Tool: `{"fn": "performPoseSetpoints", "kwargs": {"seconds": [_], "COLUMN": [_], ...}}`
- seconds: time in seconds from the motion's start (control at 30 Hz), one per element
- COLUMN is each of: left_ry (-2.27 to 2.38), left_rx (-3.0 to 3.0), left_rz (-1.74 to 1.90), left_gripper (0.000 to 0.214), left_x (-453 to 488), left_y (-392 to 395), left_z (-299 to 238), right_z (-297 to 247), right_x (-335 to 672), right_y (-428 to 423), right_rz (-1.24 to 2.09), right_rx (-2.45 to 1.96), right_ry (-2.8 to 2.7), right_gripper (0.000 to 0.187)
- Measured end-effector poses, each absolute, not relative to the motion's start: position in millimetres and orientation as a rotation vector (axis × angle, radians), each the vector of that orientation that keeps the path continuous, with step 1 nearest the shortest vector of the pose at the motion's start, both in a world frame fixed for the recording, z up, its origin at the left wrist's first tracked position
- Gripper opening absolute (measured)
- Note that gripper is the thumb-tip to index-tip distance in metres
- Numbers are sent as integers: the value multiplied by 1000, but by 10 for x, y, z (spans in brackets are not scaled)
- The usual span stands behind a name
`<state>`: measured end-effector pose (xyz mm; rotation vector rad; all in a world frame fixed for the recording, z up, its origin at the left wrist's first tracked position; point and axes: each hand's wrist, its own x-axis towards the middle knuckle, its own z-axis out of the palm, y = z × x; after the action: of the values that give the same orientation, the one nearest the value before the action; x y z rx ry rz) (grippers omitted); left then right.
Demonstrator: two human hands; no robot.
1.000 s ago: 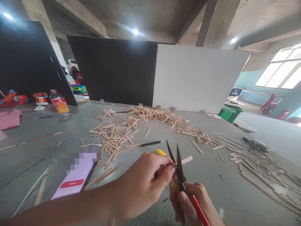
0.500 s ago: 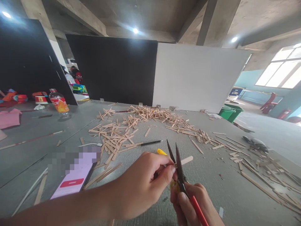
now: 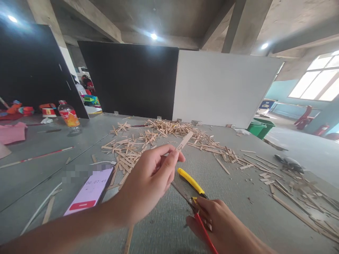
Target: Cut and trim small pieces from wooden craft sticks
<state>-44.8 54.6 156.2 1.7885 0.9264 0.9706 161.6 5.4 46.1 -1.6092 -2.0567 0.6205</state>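
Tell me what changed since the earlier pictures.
The left hand moved up and left, carrying the wooden stick away from the red-handled scissors. The scissors tipped down leftward; whether the right hand still grips them is unclear. The loose sticks and bottle stayed put.

Found a grey table (image 3: 238,197). Noted wooden sticks (image 3: 164,127) in a loose heap beyond the left hand (image 3: 155,173). Noted a phone (image 3: 92,192) left of that hand, showing 00:07:49, with a white cable (image 3: 39,205) alongside. Observed an upright bottle (image 3: 69,119) far out to the left of the same hand, and pink paper (image 3: 12,133) farther left. Recorded stick scraps (image 3: 291,209) well right of the right hand (image 3: 218,215).
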Motion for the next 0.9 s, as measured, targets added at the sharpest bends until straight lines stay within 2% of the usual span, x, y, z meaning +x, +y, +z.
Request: {"fn": "performPoseSetpoints", "kwargs": {"seconds": [0.07,0.17,0.23,0.37,0.53,0.7,0.83,0.9], "left_ry": [954,929,917,872,741,715,744,761], "left_rx": [1814,1861,1848,1781,1730,1724,1740,1830], "left_rz": [985,955,918,830,779,770,723,733], "left_gripper": [40,45,41,35,29,21,22,20], "left_x": [-440,-431,-427,-422,-413,-398,-387,-380], "left_y": [548,540,529,506,512,550,550,534], "left_z": [1579,1600,1597,1551,1494,1457,1427,1418], "right_z": [472,412,344,283,302,322,617,828], "right_x": [1655,1720,1761,1798,1789,1888,1994,2013], "right_y": [95,127,125,92,62,18,-27,-28], "right_rz": [597,535,451,296,308,381,559,513], "right_rx": [-1759,-1915,-1963,-1847,-1747,-1610,-1524,-1558], "right_ry": [-2131,-2135,-2144,-2201,-2224,-2168,-2146,-2034], "right_gripper": [22,29,30,8,6,14,14,15]}}
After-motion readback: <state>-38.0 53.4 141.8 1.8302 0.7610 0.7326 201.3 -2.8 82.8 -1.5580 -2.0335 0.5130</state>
